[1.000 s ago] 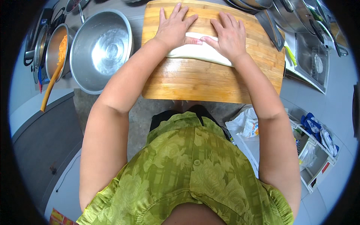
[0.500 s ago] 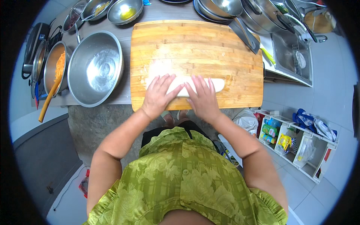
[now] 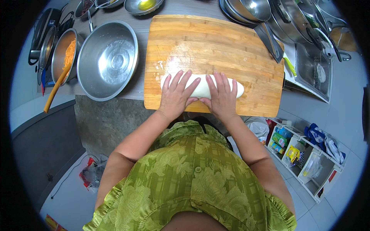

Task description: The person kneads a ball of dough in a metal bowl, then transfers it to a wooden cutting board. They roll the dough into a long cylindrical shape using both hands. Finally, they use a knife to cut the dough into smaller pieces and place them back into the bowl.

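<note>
A smooth white log of dough (image 3: 201, 90) lies crosswise on the wooden cutting board (image 3: 216, 42), close to its near edge. Both of my palms rest on it. My left hand (image 3: 173, 94) covers much of the left part, its fingers spread over the top toward the far side. On the right part, my right hand (image 3: 223, 95) lies the same way, fingers stretched out and slightly apart. The thumbs come close together near the log's middle. Its rounded right end sticks out past my right hand. Dough smears and flour marks show on the board to the upper left.
Left of the board stands a large steel bowl (image 3: 108, 61); beyond it, a pot (image 3: 61, 48) of orange shreds with a wooden-handled utensil (image 3: 58, 86). A cleaver (image 3: 269, 42) lies over the board's far right corner. Steel bowls (image 3: 250, 9) and a sink (image 3: 314, 69) are farther right.
The dough log and both hands have shifted a little away from the board's near edge. More of the dough shows between my hands. The whole view has also shifted slightly.
</note>
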A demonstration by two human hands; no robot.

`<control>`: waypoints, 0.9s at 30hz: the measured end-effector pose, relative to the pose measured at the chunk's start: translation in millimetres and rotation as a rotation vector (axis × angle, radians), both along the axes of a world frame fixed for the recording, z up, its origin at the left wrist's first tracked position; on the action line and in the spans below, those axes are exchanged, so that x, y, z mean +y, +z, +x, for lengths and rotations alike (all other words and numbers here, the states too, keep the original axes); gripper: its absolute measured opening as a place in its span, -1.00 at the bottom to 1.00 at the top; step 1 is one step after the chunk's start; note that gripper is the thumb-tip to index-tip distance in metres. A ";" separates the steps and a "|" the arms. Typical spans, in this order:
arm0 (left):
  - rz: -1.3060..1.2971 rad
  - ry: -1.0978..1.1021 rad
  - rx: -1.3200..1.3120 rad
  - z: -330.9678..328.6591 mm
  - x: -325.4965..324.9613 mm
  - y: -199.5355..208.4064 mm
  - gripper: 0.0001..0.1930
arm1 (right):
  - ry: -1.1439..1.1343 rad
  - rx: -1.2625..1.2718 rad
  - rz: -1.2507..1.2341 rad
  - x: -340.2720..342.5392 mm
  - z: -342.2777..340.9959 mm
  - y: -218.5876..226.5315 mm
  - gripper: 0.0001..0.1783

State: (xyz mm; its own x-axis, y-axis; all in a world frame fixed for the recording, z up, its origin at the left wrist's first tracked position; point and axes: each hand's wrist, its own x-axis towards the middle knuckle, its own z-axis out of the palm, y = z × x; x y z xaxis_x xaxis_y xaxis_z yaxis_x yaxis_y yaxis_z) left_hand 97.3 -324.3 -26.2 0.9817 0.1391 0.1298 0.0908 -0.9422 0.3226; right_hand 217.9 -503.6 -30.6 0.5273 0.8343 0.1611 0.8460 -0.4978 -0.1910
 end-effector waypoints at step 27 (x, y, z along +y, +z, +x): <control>0.247 -0.246 -0.044 96.1 83.2 -3.2 -0.46 | 0.063 -0.155 -0.138 48.1 99.3 10.1 -0.20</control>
State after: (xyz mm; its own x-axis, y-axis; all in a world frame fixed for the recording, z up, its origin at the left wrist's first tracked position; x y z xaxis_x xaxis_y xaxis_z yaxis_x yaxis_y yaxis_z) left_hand 193.5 -241.1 -29.5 0.9748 -0.1415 0.1725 -0.1572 -0.9842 0.0811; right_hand 317.2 -455.5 -20.5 0.4509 0.8847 0.1179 0.8903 -0.4552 0.0105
